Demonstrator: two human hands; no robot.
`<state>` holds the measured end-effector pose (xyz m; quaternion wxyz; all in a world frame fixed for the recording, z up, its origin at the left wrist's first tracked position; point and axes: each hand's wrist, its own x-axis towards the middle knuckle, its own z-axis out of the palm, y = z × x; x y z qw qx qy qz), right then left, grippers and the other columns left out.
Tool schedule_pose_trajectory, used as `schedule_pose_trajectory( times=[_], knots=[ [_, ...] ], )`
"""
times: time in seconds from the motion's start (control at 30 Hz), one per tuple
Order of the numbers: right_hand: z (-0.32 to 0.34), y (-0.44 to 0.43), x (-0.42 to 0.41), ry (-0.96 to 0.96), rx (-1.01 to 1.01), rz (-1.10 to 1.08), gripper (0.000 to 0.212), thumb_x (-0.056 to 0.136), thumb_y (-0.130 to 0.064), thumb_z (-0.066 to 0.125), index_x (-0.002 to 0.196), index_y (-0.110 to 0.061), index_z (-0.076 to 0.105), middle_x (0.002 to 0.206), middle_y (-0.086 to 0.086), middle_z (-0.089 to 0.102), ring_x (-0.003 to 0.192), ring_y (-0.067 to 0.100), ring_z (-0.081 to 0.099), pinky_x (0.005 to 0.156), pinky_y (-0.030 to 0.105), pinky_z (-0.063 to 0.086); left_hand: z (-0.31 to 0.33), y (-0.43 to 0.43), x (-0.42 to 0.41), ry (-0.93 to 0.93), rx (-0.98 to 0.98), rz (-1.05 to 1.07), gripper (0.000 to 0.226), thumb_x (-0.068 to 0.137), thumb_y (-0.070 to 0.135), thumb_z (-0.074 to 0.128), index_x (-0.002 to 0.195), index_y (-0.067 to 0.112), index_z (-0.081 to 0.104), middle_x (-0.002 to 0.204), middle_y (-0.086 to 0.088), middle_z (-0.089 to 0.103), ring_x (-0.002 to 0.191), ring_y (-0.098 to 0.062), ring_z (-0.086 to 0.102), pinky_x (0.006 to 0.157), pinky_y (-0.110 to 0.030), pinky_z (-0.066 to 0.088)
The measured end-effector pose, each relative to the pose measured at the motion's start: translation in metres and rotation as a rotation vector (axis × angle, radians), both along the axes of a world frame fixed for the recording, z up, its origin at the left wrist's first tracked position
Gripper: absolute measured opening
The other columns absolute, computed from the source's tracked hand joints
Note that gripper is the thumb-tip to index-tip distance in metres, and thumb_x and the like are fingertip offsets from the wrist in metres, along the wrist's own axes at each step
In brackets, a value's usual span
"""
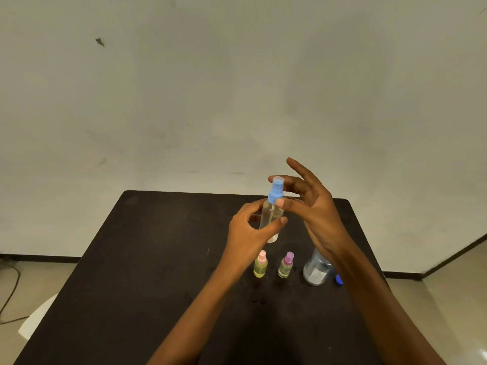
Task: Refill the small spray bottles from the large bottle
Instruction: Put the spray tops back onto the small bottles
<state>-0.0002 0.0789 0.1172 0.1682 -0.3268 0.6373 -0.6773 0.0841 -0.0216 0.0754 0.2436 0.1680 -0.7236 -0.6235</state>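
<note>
Holding a blue-topped spray bottle [271, 217] upright over the dark table [131, 272] at centre frame, we are gripping its clear body in the left hand [247, 233], fingers and thumb curled round it. Our right hand [319, 217] is pinching the blue top between thumb and forefinger, other fingers splayed. Below, a pink-topped small bottle [260, 266] and a purple-topped small bottle [285, 267] are standing side by side, both holding yellowish liquid. The large bottle [315, 271] is standing just right of them, a blue cap [339, 280] beside it.
</note>
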Motion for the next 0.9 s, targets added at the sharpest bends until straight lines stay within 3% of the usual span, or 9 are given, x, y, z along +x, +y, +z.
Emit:
schedule_pose_trajectory(
  times=[0.1, 0.17, 0.4, 0.5, 0.63, 0.77, 0.9],
  knots=[
    [-0.002, 0.002, -0.003, -0.068, -0.035, 0.054, 0.059, 0.084, 0.003, 0.057, 0.134, -0.024, 0.041, 0.108, -0.002, 0.070, 0.105, 0.015, 0.063, 0.085, 0.017, 0.048, 0.000, 0.000, 0.000, -0.007, 0.004, -0.002, 0.035, 0.078, 0.023, 0.070, 0.111, 0.027, 0.060, 0.109, 0.003, 0.065, 0.098, -0.009, 0.060, 0.073, -0.006, 0.046],
    [-0.003, 0.003, -0.003, -0.076, -0.044, 0.037, 0.055, 0.084, 0.003, 0.056, 0.131, -0.024, 0.044, 0.099, -0.006, 0.072, 0.101, 0.014, 0.065, 0.080, 0.014, 0.048, 0.000, 0.000, 0.000, -0.010, 0.006, -0.007, 0.033, 0.078, 0.023, 0.070, 0.108, 0.031, 0.059, 0.108, 0.005, 0.064, 0.098, -0.008, 0.060, 0.073, -0.005, 0.046],
    [-0.005, -0.001, -0.003, -0.030, -0.045, -0.030, 0.069, 0.068, -0.003, 0.072, 0.126, -0.028, 0.045, 0.102, 0.003, 0.063, 0.098, 0.020, 0.063, 0.083, 0.028, 0.052, -0.002, 0.002, -0.001, -0.031, 0.030, -0.014, 0.036, 0.078, 0.024, 0.071, 0.112, 0.024, 0.060, 0.110, 0.002, 0.065, 0.101, -0.010, 0.060, 0.081, -0.014, 0.045],
    [-0.009, 0.001, -0.006, -0.112, -0.080, 0.072, 0.067, 0.078, 0.001, 0.063, 0.135, -0.023, 0.036, 0.117, 0.007, 0.064, 0.109, 0.024, 0.060, 0.092, 0.031, 0.049, -0.003, 0.003, -0.002, -0.026, 0.038, -0.020, 0.037, 0.078, 0.023, 0.071, 0.113, 0.025, 0.060, 0.110, 0.001, 0.065, 0.101, -0.011, 0.060, 0.083, -0.017, 0.046],
    [-0.012, 0.003, -0.008, -0.108, -0.051, 0.083, 0.056, 0.087, 0.005, 0.050, 0.135, -0.021, 0.039, 0.106, 0.005, 0.070, 0.107, 0.023, 0.063, 0.097, 0.032, 0.046, -0.004, 0.003, -0.002, -0.044, 0.030, -0.017, 0.040, 0.078, 0.024, 0.071, 0.116, 0.023, 0.059, 0.112, 0.004, 0.064, 0.102, -0.008, 0.060, 0.078, -0.010, 0.043],
    [-0.013, 0.002, -0.007, -0.094, -0.063, 0.035, 0.062, 0.078, 0.007, 0.062, 0.128, -0.024, 0.045, 0.092, 0.002, 0.071, 0.097, 0.022, 0.066, 0.082, 0.027, 0.052, -0.004, 0.003, -0.002, -0.044, 0.038, -0.028, 0.040, 0.078, 0.023, 0.071, 0.116, 0.022, 0.060, 0.112, 0.003, 0.065, 0.102, -0.011, 0.060, 0.080, -0.012, 0.045],
    [-0.014, 0.002, -0.007, -0.093, -0.049, 0.004, 0.082, 0.061, -0.005, 0.078, 0.130, -0.030, 0.040, 0.097, 0.004, 0.063, 0.095, 0.021, 0.062, 0.082, 0.029, 0.052, -0.005, 0.005, -0.001, -0.049, 0.046, -0.038, 0.039, 0.077, 0.022, 0.072, 0.115, 0.021, 0.060, 0.111, 0.002, 0.065, 0.102, -0.011, 0.060, 0.079, -0.013, 0.046]
  ],
)
